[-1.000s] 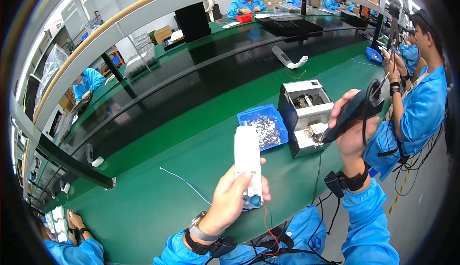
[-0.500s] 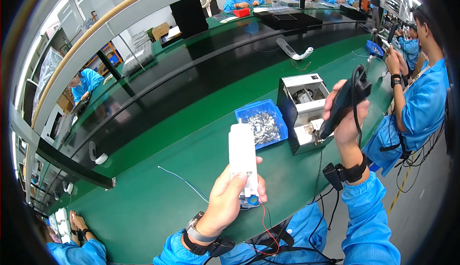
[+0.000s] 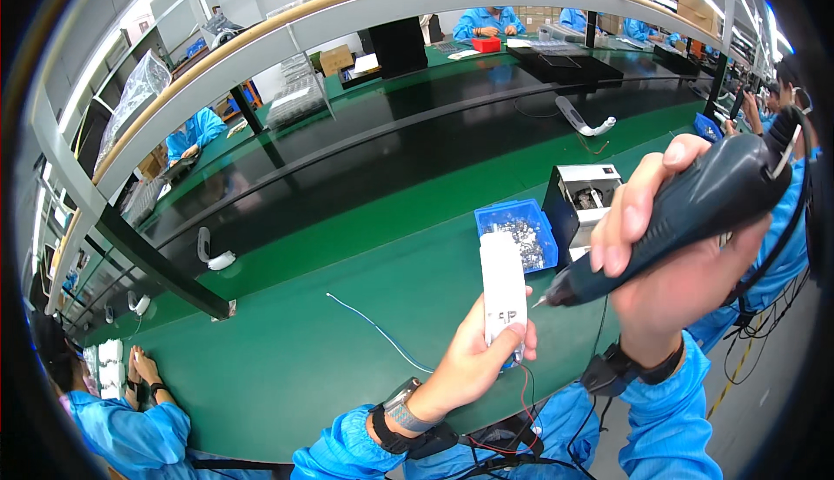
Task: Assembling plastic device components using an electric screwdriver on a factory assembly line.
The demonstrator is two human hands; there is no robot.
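Since a moment ago I've swung the dark electric screwdriver down; its tip now sits just beside the white plastic casing. My left hand is clamped on the casing's lower end, above the green worktop; my right hand wraps the screwdriver. The smooth, slim casing could twist if the bit skids. Blue screw bin behind.

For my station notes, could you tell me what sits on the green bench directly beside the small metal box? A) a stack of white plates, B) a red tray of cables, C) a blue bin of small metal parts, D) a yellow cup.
C: a blue bin filled with small silvery parts stands on the green bench right next to the metal box.
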